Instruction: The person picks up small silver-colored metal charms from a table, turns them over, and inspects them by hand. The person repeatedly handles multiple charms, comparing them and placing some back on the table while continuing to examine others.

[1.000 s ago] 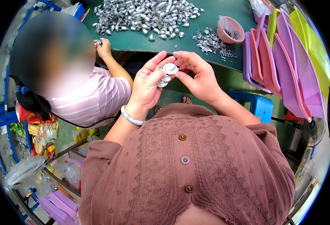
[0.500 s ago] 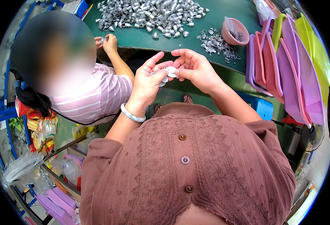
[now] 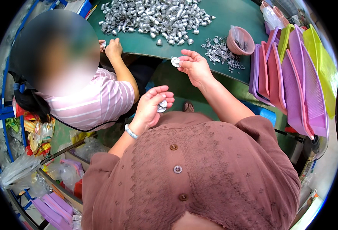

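My left hand [image 3: 153,106] is held near my chest, its fingers closed around a small silver metal piece [image 3: 162,106]. My right hand [image 3: 194,66] reaches out toward the edge of the green table [image 3: 234,15] and pinches a small round silver part [image 3: 175,61] between thumb and forefinger. A silver bangle sits on my left wrist. A large heap of silver metal parts [image 3: 157,17] lies on the table beyond my hands, and a smaller pile of flat silver bits [image 3: 219,53] lies to the right of my right hand.
A pink bowl [image 3: 241,41] stands beside the smaller pile. Purple and yellow plastic trays [image 3: 295,73] lean upright at the right. A person in a striped pink shirt [image 3: 100,99] sits at my left, hands at the table edge. Bags and boxes crowd the floor at left.
My hands were together at chest height around the silver pieces. They have separated: the right hand moved out toward the table with one part, and the left stayed back holding the other.
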Motion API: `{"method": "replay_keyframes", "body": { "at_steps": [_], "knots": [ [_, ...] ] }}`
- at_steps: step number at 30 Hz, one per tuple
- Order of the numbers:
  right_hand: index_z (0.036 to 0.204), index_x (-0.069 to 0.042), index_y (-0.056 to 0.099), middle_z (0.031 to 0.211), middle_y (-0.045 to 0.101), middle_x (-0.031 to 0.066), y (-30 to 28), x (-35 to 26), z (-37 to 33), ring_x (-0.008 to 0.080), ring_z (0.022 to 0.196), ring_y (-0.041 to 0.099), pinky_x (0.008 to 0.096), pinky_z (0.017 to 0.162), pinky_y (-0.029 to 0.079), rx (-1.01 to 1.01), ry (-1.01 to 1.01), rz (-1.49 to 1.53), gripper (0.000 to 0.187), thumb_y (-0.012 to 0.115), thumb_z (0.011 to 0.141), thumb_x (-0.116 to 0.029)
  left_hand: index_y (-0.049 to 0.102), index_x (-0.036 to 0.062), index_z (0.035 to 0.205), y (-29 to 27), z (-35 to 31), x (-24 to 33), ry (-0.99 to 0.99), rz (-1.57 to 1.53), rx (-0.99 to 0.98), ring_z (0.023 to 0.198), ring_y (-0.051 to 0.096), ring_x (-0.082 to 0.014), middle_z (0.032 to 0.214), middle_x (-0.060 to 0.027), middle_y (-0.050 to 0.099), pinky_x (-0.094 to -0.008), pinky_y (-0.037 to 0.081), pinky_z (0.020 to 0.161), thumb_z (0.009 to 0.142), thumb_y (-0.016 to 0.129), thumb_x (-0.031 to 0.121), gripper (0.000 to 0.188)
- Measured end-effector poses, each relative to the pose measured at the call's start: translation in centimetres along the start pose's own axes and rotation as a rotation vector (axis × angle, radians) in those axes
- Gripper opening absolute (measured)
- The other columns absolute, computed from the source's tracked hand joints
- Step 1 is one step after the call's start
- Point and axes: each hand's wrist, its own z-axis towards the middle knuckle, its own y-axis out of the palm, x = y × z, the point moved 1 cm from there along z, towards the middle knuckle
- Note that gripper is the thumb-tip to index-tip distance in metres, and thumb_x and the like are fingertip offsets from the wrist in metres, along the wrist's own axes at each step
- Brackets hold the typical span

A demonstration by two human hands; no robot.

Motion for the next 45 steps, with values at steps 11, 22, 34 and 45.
{"method": "replay_keyframes", "body": {
  "at_steps": [11, 22, 34, 45],
  "knots": [
    [0.108, 0.002, 0.046, 0.089, 0.050, 0.0086, 0.9, 0.0, 2.5, 0.0204, 0.078, 0.057, 0.0342, 0.070, 0.055, 0.052, 0.037, 0.086, 0.035, 0.053, 0.075, 0.011, 0.049, -0.0005, 0.106, -2.2, -1.0, 0.2, -0.062, -0.138, 0.034, 0.078, 0.059, -0.0190, 0.092, -0.0136, 0.059, -0.0298, 0.050, 0.068, 0.083, 0.049, 0.001, 0.022],
    [0.105, 0.004, 0.046, 0.088, 0.051, 0.0096, 1.4, 0.6, 4.8, 0.0216, 0.077, 0.058, 0.0333, 0.067, 0.055, 0.056, 0.065, 0.133, 0.032, 0.053, 0.074, 0.012, 0.049, -0.0006, 0.106, -2.8, -0.8, 0.8, -0.066, -0.128, 0.044, 0.078, 0.060, -0.0202, 0.092, -0.0137, 0.059, -0.0312, 0.051, 0.067, 0.083, 0.048, 0.001, 0.023],
    [0.100, 0.002, 0.049, 0.087, 0.054, 0.0100, 1.8, 0.9, 5.9, 0.0185, 0.072, 0.057, 0.0363, 0.070, 0.054, 0.046, 0.062, 0.138, 0.025, 0.054, 0.076, 0.008, 0.049, -0.0007, 0.103, -2.7, -0.8, 1.2, -0.076, -0.137, 0.073, 0.075, 0.061, -0.0190, 0.089, -0.0129, 0.059, -0.0295, 0.052, 0.064, 0.084, 0.048, 0.001, 0.020],
    [0.102, 0.004, 0.047, 0.091, 0.054, 0.0128, 1.2, 0.9, 5.8, 0.0226, 0.077, 0.058, 0.0341, 0.067, 0.055, 0.049, 0.063, 0.150, 0.031, 0.053, 0.073, 0.011, 0.047, -0.0021, 0.107, -2.5, -0.4, 0.9, -0.090, -0.127, 0.056, 0.076, 0.060, -0.0204, 0.092, -0.0143, 0.059, -0.0301, 0.052, 0.066, 0.084, 0.050, 0.002, 0.024]
  ]
}}
